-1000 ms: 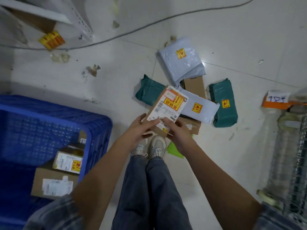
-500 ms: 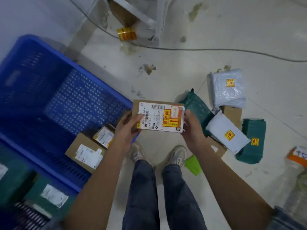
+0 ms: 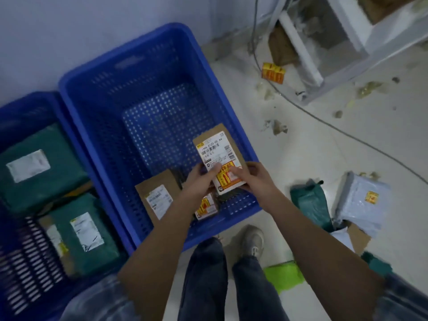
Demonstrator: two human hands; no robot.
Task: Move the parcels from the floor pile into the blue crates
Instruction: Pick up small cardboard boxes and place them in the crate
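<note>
from the head view both hands, left hand (image 3: pixel 202 179) and right hand (image 3: pixel 251 176), grip the cardboard parcel (image 3: pixel 218 158) over the blue crate (image 3: pixel 162 126), fingers curled round its near end; next, lower and release it beside the boxes below the fingers.

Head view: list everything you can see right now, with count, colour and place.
Blue crates: 2, blue; large one centre, second at left.
Held box: 1, brown with white label, over the large crate.
Boxes in large crate: 2, brown; one near side, another partly hidden by the left arm.
Green parcels in left crate: 2, one behind, one in front.
Floor pile: green bag, grey bag, brown box, at right.
Yellow carton: 1, floor, upper right.
Cable: 1, grey, across floor.
Left hand: grips held box.
Right hand: grips held box.
</note>
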